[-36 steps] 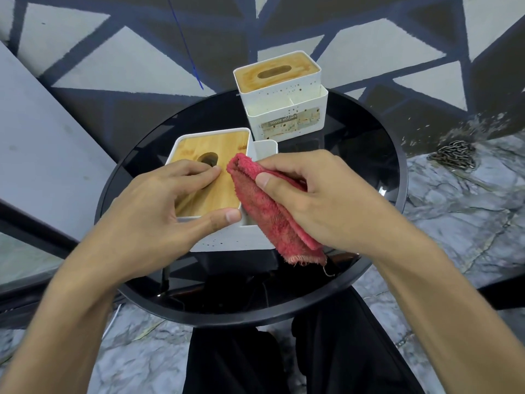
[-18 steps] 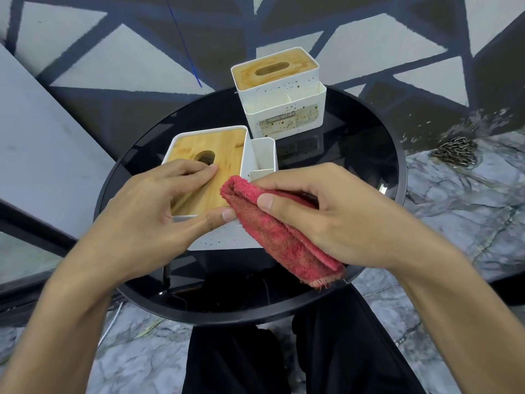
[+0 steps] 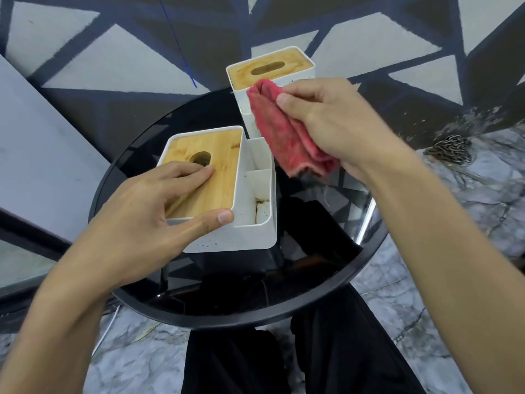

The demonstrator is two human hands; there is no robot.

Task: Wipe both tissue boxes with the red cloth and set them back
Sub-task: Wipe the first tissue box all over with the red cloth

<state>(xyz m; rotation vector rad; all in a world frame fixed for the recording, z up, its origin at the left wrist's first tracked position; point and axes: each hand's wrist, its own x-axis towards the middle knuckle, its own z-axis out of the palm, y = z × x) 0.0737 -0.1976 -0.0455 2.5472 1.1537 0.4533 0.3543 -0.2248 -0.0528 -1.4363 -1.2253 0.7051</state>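
Here, near tissue box (image 3: 220,169) lengthwise front-to-back, red cloth (image 3: 281,132) hanging downward.

Red cloth (image 3: 284,129); white tissue boxes (image 3: 250,223), tan wooden lids; black glossy table (image 3: 255,311); grey-veined marble floor (image 3: 468,209).
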